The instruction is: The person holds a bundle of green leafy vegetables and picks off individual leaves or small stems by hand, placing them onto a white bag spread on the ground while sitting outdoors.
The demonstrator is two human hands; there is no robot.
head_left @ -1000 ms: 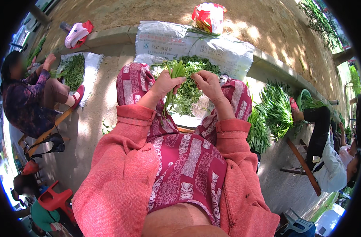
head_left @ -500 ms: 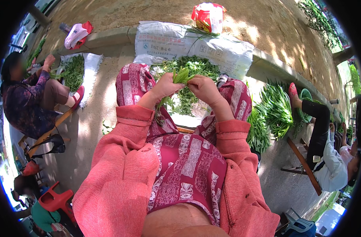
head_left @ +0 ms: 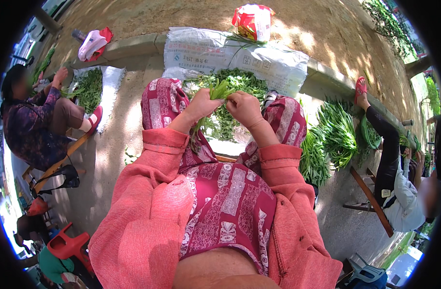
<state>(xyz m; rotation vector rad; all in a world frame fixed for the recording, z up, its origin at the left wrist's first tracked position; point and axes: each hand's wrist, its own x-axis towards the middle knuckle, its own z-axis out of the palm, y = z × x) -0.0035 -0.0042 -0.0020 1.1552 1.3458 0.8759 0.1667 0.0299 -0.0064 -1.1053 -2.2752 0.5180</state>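
Observation:
My left hand [head_left: 201, 106] is closed round a small bunch of leafy green stalks [head_left: 219, 90]; pale stem ends stick up above the fist and the leaves hang below it. Close beside it, my right hand [head_left: 244, 107] has its fingers pinched together at the bunch's right side. Whatever lies between those fingertips is too small to make out. Beyond and beneath both hands, a heap of loose green leaves [head_left: 242, 79] lies on a white woven sack [head_left: 196, 50] between my knees.
Long green stalks [head_left: 338, 132] are piled right of my knee. A red and white bag [head_left: 253, 23] stands behind the sack, by the kerb [head_left: 129, 47]. One person [head_left: 37, 111] sits at left beside another leaf pile [head_left: 90, 90]; another person [head_left: 406, 202] sits at right near a green basket [head_left: 370, 132].
My right hand has shifted slightly left and down, staying near the bunch. At right, the other person's foot has lifted away from the green basket.

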